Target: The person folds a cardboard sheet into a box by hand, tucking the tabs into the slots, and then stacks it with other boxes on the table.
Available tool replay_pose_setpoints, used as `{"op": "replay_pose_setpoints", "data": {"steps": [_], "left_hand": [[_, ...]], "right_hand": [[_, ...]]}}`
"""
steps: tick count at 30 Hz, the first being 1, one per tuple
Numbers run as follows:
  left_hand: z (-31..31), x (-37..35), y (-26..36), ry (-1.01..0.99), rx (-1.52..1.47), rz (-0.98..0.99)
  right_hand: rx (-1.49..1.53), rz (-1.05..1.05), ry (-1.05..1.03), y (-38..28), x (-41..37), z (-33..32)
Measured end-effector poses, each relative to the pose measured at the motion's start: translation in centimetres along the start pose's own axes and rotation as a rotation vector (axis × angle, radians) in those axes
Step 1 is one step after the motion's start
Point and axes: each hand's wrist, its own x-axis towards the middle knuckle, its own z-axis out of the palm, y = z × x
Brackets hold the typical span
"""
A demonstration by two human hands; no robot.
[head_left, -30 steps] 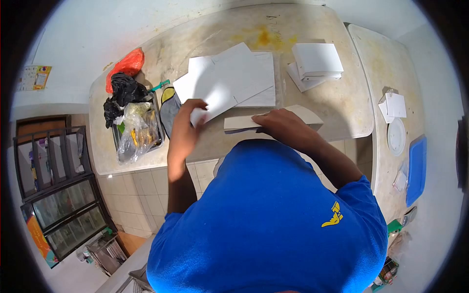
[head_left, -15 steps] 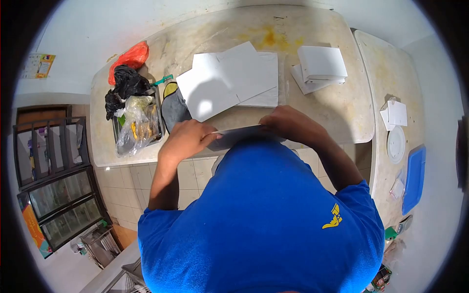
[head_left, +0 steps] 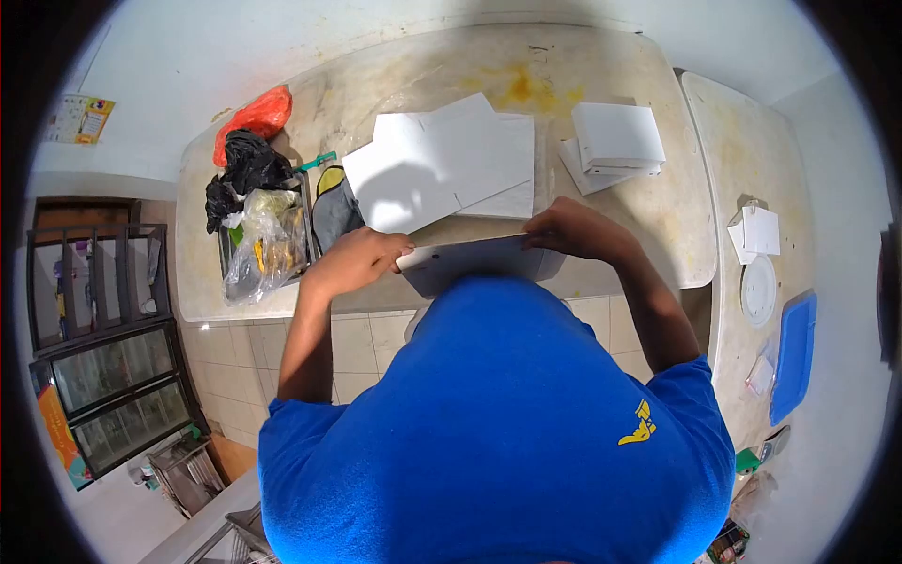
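Observation:
A white cardboard sheet (head_left: 479,260) stands on edge at the front of the table, close against my body, its near face in shadow. My left hand (head_left: 355,263) pinches its left corner between thumb and fingers. At its right upper corner, my right hand (head_left: 575,230) grips the edge. My blue shirt hides the lower middle of the sheet. Just beyond lie several flat white cardboard sheets (head_left: 442,160), overlapping one another. A stack of white boxes (head_left: 617,136) sits to the right, farther back.
On the left stand a tray (head_left: 308,221) with a clear plastic bag (head_left: 268,249), a black bag (head_left: 256,162), a red bag (head_left: 258,120) and a grey pouch (head_left: 335,214). A second table (head_left: 738,122) at right holds a white plate (head_left: 759,289) and a blue lid-like tray (head_left: 795,357).
The cardboard sheet has tilted so that more of its near face shows. My right hand has shifted slightly right, and my left hand slightly left.

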Motion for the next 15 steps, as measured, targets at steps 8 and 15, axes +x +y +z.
{"op": "replay_pose_setpoints", "data": {"steps": [8, 15], "left_hand": [[2.9, 2.8, -0.8, 0.251, 0.067, 0.155], [6.5, 6.0, -8.0, 0.609, -0.665, -0.120]], "right_hand": [[0.095, 0.048, -0.048, 1.5, 1.3, 0.1], [0.719, 0.398, 0.373, 8.3, 1.9, 1.9]]}}
